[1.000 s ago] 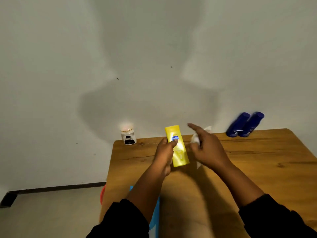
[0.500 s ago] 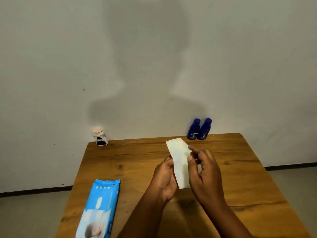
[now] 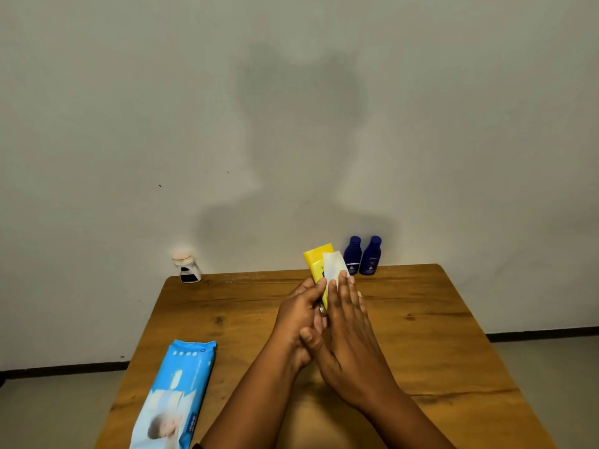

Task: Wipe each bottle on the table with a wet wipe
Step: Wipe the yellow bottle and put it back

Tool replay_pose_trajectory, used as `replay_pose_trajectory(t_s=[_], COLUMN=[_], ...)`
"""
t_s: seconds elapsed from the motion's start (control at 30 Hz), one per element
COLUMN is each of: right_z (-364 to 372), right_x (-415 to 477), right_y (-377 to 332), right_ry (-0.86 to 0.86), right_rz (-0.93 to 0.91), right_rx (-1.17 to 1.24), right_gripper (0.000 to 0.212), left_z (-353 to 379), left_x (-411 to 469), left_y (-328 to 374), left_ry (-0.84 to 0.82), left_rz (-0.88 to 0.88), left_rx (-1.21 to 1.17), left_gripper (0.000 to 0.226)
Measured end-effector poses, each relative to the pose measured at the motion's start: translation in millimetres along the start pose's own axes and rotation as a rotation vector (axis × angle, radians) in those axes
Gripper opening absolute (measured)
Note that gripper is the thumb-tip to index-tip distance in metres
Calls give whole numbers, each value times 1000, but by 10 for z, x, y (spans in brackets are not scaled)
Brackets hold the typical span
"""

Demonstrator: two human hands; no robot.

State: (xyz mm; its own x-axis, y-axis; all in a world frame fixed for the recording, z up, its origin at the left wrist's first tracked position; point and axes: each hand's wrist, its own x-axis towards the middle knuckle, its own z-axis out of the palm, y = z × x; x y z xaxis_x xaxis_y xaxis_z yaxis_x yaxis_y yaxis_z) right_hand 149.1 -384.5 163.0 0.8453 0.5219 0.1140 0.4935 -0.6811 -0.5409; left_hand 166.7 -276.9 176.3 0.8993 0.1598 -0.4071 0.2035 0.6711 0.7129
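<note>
My left hand [image 3: 299,322] grips a yellow bottle [image 3: 316,262] held upright above the middle of the wooden table [image 3: 421,335]. A white wet wipe [image 3: 334,267] lies against the bottle's right side, pressed there by the flat fingers of my right hand [image 3: 351,338]. Most of the bottle's lower half is hidden between my hands. Two dark blue bottles [image 3: 361,256] stand side by side at the table's back edge, just behind my hands. A small white jar with a pale lid [image 3: 185,267] stands at the back left corner.
A blue pack of wet wipes [image 3: 173,396] lies flat near the table's front left edge. A plain wall rises directly behind the table, and grey floor shows on both sides.
Half a second ago the wipe covered the bottle between both hands; now the yellow top shows beside the wipe, and my right hand lies flat against it. The camera view has shifted slightly.
</note>
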Motion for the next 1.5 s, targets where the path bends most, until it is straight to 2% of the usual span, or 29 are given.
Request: replay_pose_trajectory(t_s=[0.1,0.23,0.4,0.6,0.67,0.73,0.83,0.93,1.03,1.27,1.37,1.5], right_z=[-58,-167,-232,-250,-283,-352,-383,-278,-215,-153,-157,-85], right_x=[-1,129,85,54,48,53,62,59,72,151,191,176], right_y=[-64,-33,-137,-173,-207,-241,-275,-242,-188,-163,-154,-166], right_ry=[-6,94,52,82,139,170,60,-6,69,176,237,376], right_rz=[-62,-84,-235,-229,-218,-220,-221,-191,-97,-27,21,-15], right_rx=[-59,28,30,354,276,92,-81,-57,56,94,188,260], right_gripper=[97,89,81,62,63,65,68,71,74,70,66,54], left_z=[44,89,80,-3,17,61,73,49,37,57,70,84], left_x=[-41,-154,-246,-281,-305,-334,-331,-300,-315,-376,-416,-431], left_y=[78,142,219,233,234,235,217,179,137,135,135,108], left_ry=[-8,-53,-46,-93,-110,-118,-117,-119,-170,-172,-149,-132], left_rz=[19,55,60,18,31,51,40,9,19,55,101,176], left_rx=[-17,57,47,-78,-110,-111,-103,-114,-104,-30,64,248], left_gripper=[28,30,39,62,66,67,71,78,80,69,51,32])
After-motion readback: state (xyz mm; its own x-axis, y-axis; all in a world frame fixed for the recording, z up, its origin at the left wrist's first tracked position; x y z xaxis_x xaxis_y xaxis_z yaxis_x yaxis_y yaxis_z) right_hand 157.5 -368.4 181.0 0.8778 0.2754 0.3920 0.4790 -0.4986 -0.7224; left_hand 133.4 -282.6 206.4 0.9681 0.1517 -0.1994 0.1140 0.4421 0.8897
